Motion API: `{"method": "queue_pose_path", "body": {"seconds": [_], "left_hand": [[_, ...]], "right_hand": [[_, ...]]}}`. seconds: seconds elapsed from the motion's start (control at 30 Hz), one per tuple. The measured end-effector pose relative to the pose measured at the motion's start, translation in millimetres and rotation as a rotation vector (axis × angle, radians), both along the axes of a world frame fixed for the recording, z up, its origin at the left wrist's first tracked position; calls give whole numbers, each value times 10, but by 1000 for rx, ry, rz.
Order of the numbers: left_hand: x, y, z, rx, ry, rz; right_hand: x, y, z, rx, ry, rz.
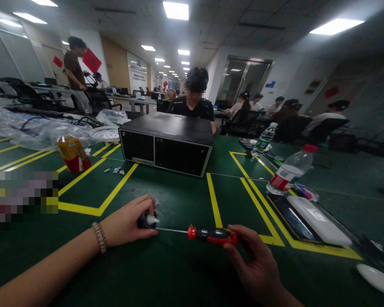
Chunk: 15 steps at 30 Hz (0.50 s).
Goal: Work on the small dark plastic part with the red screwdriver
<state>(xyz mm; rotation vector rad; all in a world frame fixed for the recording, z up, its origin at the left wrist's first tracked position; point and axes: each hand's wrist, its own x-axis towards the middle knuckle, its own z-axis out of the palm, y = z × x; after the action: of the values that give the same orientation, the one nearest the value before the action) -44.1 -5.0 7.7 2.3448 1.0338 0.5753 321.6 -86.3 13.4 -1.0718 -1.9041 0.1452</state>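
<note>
My left hand (pixel 128 222), with a beaded bracelet at the wrist, is closed around a small black part with a white tip (pixel 152 220); the fingers hide most of it, and its kind I cannot make out. A red-and-black screwdriver (pixel 213 235) lies level in my right hand (pixel 257 260), pinched at the end of its handle between thumb and fingers. Its metal shaft points left and reaches the black part; where the tip meets it is hidden. Both hands are low over the green tabletop (pixel 185 200).
Beyond my hands stands a black computer case (pixel 179 155), a person (pixel 192 104) behind it. An orange-and-red drink bottle (pixel 72 153) and a white basket (pixel 105 134) are left. To the right are a red-capped water bottle (pixel 289 170), a dark phone (pixel 294 217) and a white mouse (pixel 377 279).
</note>
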Motion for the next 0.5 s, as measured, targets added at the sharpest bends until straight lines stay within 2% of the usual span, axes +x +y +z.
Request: {"method": "queue_pose_path", "body": {"seconds": [0.17,0.3,0.5], "left_hand": [[11,-8,11,3,-2,5],[11,-13,16,-9,0,10],[-8,-11,3,-5,1,9]], "right_hand": [[24,-10,-21,-58,-4,78],[47,-38,-30,-41,-21,30],[78,-21,-47,-187,-12,37]]}}
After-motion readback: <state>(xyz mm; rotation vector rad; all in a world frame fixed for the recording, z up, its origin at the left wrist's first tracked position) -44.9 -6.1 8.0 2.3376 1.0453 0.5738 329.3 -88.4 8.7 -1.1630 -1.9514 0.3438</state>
